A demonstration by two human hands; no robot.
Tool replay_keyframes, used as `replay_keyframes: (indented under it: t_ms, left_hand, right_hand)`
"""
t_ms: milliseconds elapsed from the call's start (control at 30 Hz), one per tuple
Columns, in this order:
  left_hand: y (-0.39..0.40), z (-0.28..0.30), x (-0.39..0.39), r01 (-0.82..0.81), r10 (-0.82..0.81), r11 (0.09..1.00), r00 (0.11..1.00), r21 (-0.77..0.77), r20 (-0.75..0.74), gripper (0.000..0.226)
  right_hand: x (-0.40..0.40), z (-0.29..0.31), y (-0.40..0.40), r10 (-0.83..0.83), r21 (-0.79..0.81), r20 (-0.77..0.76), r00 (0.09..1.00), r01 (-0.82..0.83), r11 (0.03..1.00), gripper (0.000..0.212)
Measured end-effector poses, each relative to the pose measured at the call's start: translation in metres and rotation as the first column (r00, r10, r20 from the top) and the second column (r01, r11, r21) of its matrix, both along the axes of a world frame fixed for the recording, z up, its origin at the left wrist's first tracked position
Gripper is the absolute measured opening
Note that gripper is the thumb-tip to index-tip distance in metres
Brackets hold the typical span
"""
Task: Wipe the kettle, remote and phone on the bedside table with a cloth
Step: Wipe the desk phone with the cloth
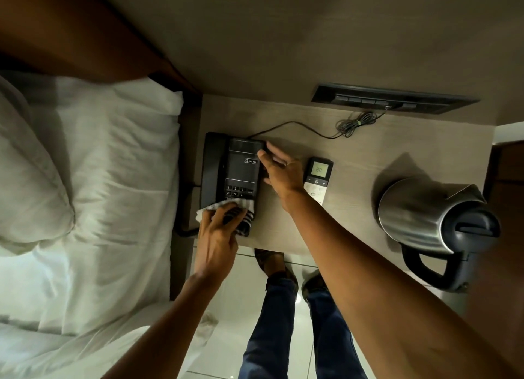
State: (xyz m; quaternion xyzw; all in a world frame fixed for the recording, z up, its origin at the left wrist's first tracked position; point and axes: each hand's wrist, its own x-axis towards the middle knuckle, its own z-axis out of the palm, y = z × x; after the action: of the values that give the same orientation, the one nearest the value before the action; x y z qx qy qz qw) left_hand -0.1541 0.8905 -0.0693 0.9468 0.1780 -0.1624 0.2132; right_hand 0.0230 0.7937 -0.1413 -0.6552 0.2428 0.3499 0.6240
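Black phone (241,169) lies under both hands: left fingers (226,213) pinching the cloth (224,207), right fingers (269,157) spread

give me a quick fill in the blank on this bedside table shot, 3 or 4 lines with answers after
1. The left hand presses the ____ onto the phone keypad.
2. The right hand steadies the phone's ____ edge.
3. The remote lies between the phone and the ____.
4. The remote's screen shows the number ____.

Missing words: cloth; right; kettle; 20
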Motion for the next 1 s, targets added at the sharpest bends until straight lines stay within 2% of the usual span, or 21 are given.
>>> replay_keyframes:
  t_ms: [167,267,400,467,533,600,700,767,833,900,1000]
  left_hand:
    - [0.013,0.0,0.091,-0.061,0.054,0.997,0.986,0.04,0.158,0.054]
    - [0.015,-0.012,0.116,-0.027,0.021,0.998,0.994,0.06,0.105,0.054]
    - [0.01,-0.017,0.055,0.028,-0.029,0.997,1.0,0.073,0.012,0.054]
    - [0.006,-0.018,0.017,0.064,-0.065,0.995,0.998,0.076,0.014,0.055]
    - [0.002,-0.02,-0.012,0.089,-0.091,0.992,0.996,0.093,0.01,0.061]
    - [-0.002,-0.02,-0.031,0.145,-0.14,0.985,0.989,0.095,-0.056,0.068]
    - [-0.006,-0.011,-0.037,0.072,-0.068,0.997,0.992,0.03,-0.105,0.061]
    - [-0.004,-0.004,-0.019,-0.055,0.055,0.998,0.998,-0.008,-0.026,0.057]
    - [0.004,-0.002,0.018,-0.108,0.108,0.994,0.989,-0.004,0.097,0.059]
    - [0.012,-0.005,0.061,-0.078,0.071,0.996,0.985,0.037,0.157,0.057]
    - [0.013,-0.012,0.092,0.049,-0.062,0.993,0.991,0.107,0.12,0.057]
  right_hand:
    - [0.0,-0.003,-0.001,-0.014,0.018,-0.034,0.999,0.015,1.0,0.049]
    - [0.001,-0.002,-0.001,-0.005,0.031,-0.04,0.999,0.006,1.0,0.049]
    - [0.003,0.004,-0.002,0.02,0.013,0.0,1.0,-0.02,1.0,0.048]
    - [0.003,0.008,-0.001,0.005,0.018,-0.002,1.0,-0.005,1.0,0.049]
    - [0.002,0.011,0.0,-0.009,0.024,-0.016,1.0,0.01,1.0,0.049]
    - [0.002,0.012,0.0,-0.013,0.024,-0.029,1.0,0.013,1.0,0.049]
    - [0.002,0.012,0.0,-0.012,0.037,-0.035,0.999,0.013,0.999,0.049]
    - [0.002,0.01,0.0,-0.01,0.038,-0.031,0.999,0.011,0.999,0.049]
    - [0.002,0.008,-0.001,0.005,0.023,-0.02,1.0,-0.005,1.0,0.049]
    - [0.0,0.008,-0.001,-0.002,0.027,-0.031,1.0,0.002,1.0,0.048]
    - [0.0,0.008,0.0,-0.007,0.037,-0.032,0.999,0.008,0.999,0.047]
